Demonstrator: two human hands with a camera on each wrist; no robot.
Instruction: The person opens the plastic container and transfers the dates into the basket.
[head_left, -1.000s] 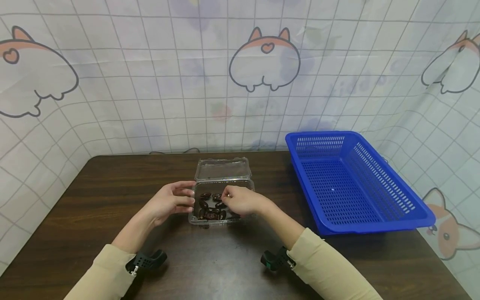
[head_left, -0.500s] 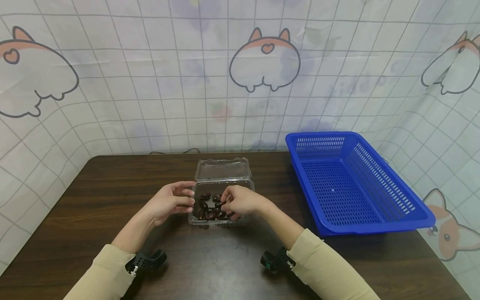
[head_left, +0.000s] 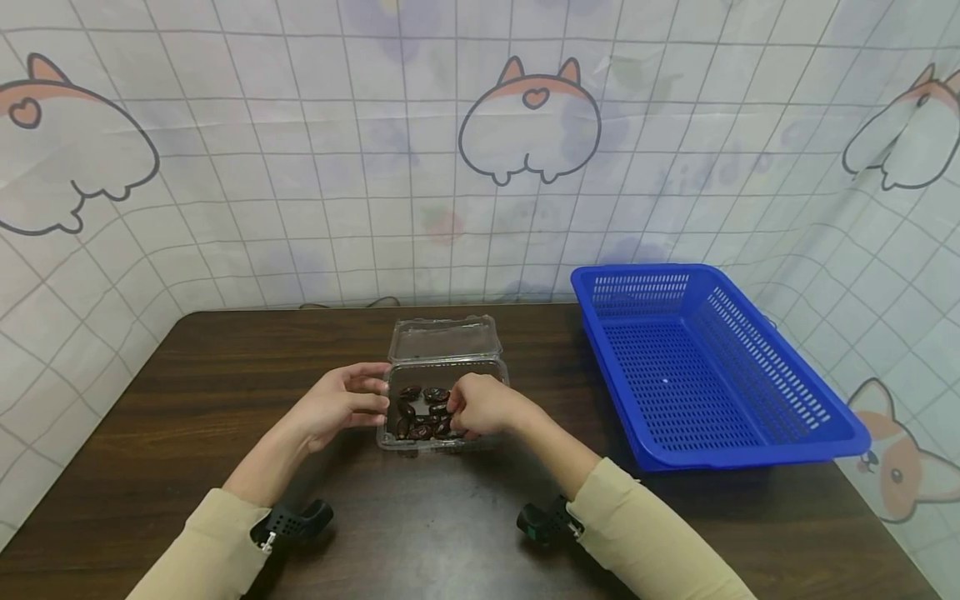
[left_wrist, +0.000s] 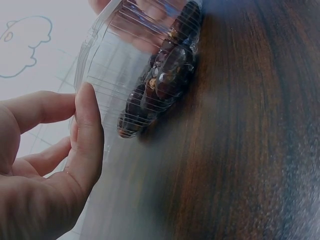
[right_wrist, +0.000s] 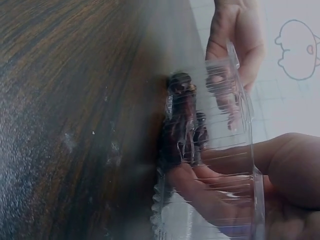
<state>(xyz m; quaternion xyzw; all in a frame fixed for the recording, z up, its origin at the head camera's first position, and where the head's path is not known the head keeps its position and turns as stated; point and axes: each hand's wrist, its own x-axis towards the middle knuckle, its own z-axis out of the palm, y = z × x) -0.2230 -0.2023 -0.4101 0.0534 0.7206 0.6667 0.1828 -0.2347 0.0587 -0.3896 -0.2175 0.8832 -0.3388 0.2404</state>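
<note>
A clear plastic clamshell box (head_left: pixel 442 445) lies on the table with its lid (head_left: pixel 446 338) folded back. Several dark, glossy dates (head_left: pixel 422 432) cover the left and middle of its floor. My left hand (head_left: pixel 330 407) touches the box's left rim with fairly straight fingers; the left wrist view shows the fingertips (left_wrist: pixel 86 92) against the outer wall. Inside the box, at its right part, is my right hand (head_left: pixel 487 405). Through the clear wall, the right wrist view has its thumb and fingers at the end of a date (right_wrist: pixel 182 135), seemingly pinching it.
A big blue plastic basket (head_left: pixel 738 457) with slotted walls stands at the table's right side. Behind the dark wooden table (head_left: pixel 225 367) hangs a tiled-pattern cloth (head_left: pixel 300 167) with dog drawings. A thin cable (head_left: pixel 386 299) shows at the back edge.
Within the box my right hand's fingers parted, then closed in again near the dates at the front right. A couple of dates there have shifted slightly. The left hand stays in place.
</note>
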